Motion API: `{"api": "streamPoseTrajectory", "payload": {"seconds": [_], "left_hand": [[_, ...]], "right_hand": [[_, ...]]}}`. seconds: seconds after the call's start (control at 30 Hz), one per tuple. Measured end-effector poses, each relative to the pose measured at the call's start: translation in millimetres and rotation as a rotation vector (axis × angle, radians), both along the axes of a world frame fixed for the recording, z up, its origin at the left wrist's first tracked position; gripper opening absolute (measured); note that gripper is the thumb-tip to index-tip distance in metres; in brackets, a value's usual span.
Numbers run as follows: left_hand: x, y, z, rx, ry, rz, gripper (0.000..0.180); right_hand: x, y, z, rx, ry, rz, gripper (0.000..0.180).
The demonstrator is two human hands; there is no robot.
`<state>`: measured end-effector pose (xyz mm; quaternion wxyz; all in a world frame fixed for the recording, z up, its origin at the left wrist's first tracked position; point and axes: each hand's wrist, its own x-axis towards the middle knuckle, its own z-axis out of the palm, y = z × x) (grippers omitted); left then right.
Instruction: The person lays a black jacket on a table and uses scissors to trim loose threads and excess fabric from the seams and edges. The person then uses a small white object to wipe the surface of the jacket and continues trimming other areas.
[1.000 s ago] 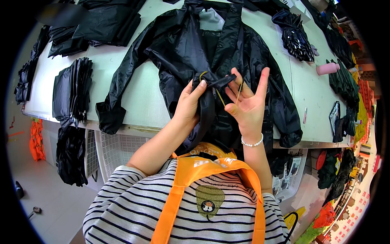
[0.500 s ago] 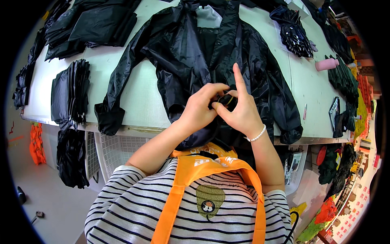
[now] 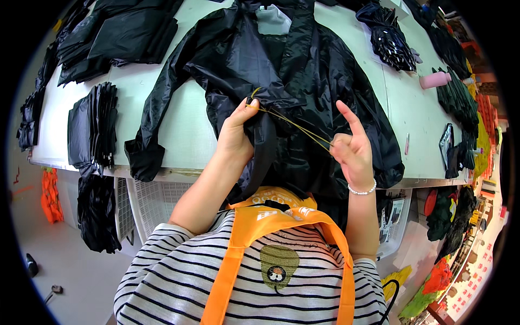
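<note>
A shiny black jacket (image 3: 281,70) lies spread on the white table in front of me, its sleeves reaching out to both sides. My left hand (image 3: 236,132) pinches a bunch of its black cloth, thumb pressed on top. Between my hands a thin yellow rubber band (image 3: 296,125) is stretched, with one end around the bunched cloth at the left thumb. The other end is hooked in the curled fingers of my right hand (image 3: 352,154), whose index finger points up. A dark strip of cloth hangs below the left hand.
Folded black garments (image 3: 132,35) are stacked at the far left, with a smaller stack (image 3: 93,127) nearer. A pink bottle (image 3: 435,80) and bundled dark cloth (image 3: 387,40) are at the right. Under the table's front edge stands a white plastic basket (image 3: 160,197).
My hands were together over the jacket's lower front; now they are apart, the left moved left and up, the right moved right and down. The rubber band has been drawn out long between them.
</note>
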<state>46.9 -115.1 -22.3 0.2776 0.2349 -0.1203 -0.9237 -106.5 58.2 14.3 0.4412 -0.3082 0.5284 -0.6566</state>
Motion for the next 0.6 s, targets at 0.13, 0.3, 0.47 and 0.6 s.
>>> {"api": "streamPoseTrajectory", "payload": {"seconds": [0.13,0.3,0.47,0.6], "left_hand": [[-4,8,0,0.014,0.026,-0.027,0.019],[-5,29,-1,-0.124,0.092,-0.138,0.015],[-2,36,-14,-0.162,0.042,-0.12,0.012],[-2,32,-14,-0.228,-0.056,-0.051,0.01]], "right_hand": [[9,-3,-12,-0.353,-0.607,-0.128,0.063],[23,-25,-23,-0.402,-0.459,-0.328,0.076],[27,-38,-23,-0.326,-0.093,-0.344,0.081],[28,-43,-13,-0.284,-0.032,-0.302,0.099]]}}
